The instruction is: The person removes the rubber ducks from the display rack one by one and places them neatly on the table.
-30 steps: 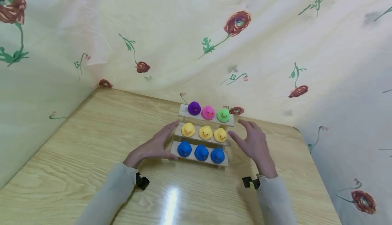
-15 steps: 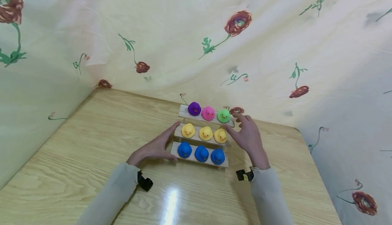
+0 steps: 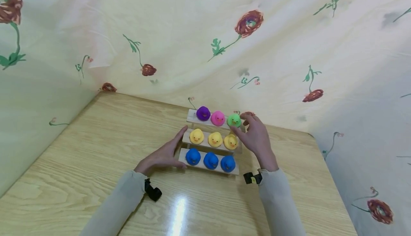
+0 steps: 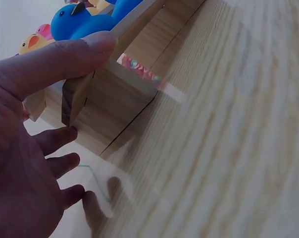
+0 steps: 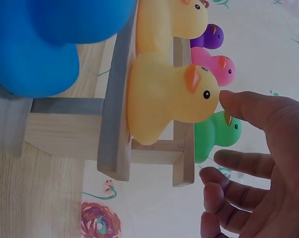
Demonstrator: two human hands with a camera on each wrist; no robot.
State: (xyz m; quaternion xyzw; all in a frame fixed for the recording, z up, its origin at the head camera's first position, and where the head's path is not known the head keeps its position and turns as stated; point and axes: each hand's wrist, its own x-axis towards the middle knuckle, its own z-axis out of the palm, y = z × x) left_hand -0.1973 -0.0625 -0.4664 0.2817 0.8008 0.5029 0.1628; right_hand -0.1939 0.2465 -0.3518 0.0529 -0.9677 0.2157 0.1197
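Note:
A three-step wooden rack [image 3: 209, 167] stands on the table. Its top step carries a purple duck [image 3: 203, 113], a pink duck [image 3: 218, 118] and a green duck [image 3: 233, 120]; three yellow ducks [image 3: 215, 139] fill the middle step and three blue ducks [image 3: 210, 160] the bottom. My left hand [image 3: 165, 152] rests against the rack's left end, thumb [image 4: 65, 54] on the lowest step's corner, fingers straight. My right hand [image 3: 253, 136] hovers at the rack's right end, fingers spread around the green duck [image 5: 216, 136] without closing, thumb tip by the right yellow duck's [image 5: 164, 96] beak.
The wooden table [image 3: 96, 139] reaches left and toward me from the rack. A cream cloth with red flowers [image 3: 192, 32] hangs close behind the rack and along both sides. The table's right edge [image 3: 324, 164] lies a short way past my right hand.
My right hand has moved left and up from beside the rack to the green duck, fingers coming around it. My left hand has stayed against the rack.

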